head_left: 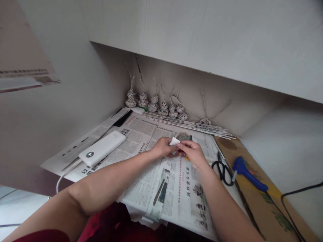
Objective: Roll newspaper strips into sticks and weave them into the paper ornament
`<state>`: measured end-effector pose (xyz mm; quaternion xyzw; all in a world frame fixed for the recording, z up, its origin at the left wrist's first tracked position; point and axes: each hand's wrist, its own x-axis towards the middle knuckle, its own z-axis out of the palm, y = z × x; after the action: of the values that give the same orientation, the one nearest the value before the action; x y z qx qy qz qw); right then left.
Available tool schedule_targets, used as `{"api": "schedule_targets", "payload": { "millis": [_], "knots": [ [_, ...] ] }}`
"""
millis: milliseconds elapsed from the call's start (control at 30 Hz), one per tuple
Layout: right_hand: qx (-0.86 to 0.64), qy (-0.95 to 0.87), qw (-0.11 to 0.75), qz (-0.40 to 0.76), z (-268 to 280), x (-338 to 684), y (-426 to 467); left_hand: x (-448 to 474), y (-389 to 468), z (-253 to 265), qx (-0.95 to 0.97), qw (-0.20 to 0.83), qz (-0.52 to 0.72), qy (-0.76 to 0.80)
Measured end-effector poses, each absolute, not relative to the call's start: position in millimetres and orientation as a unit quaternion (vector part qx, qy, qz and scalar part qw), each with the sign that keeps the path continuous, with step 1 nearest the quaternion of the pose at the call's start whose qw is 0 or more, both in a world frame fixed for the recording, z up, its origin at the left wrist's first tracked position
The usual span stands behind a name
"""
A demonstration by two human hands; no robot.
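Note:
A small white piece of paper [174, 141] is pinched between my two hands, over the middle of the newspaper [141, 181]. My left hand [163, 147] has its fingers closed on the paper's left side. From the right, my right hand [193, 152] grips the same piece with thumb and fingers. Just under the right hand shows a bit of something orange [187, 158], mostly hidden.
Left lies a white power bank [102, 149] with a cable. Right are black-handled scissors [223, 169] and a blue glue gun [248, 173] on cardboard [252, 205]. Rolled paper sticks [191, 125] and several woven gourd shapes [152, 104] line the back wall, under a low overhang [202, 40].

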<state>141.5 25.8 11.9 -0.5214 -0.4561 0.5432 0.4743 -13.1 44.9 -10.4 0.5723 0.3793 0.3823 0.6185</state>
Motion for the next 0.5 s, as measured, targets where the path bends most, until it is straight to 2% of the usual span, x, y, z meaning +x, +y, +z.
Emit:
{"api": "schedule_targets", "payload": {
  "millis": [300,500],
  "knots": [
    [-0.513,-0.458,0.490,0.536,12.7,139.2,25.3,-11.4,42.8,-11.4,0.555,0.640,0.381,0.371],
    [-0.485,-0.452,0.480,0.574,13.2,140.4,24.8,-11.8,41.4,-6.7,0.551,0.650,0.366,0.374]
  ]
}}
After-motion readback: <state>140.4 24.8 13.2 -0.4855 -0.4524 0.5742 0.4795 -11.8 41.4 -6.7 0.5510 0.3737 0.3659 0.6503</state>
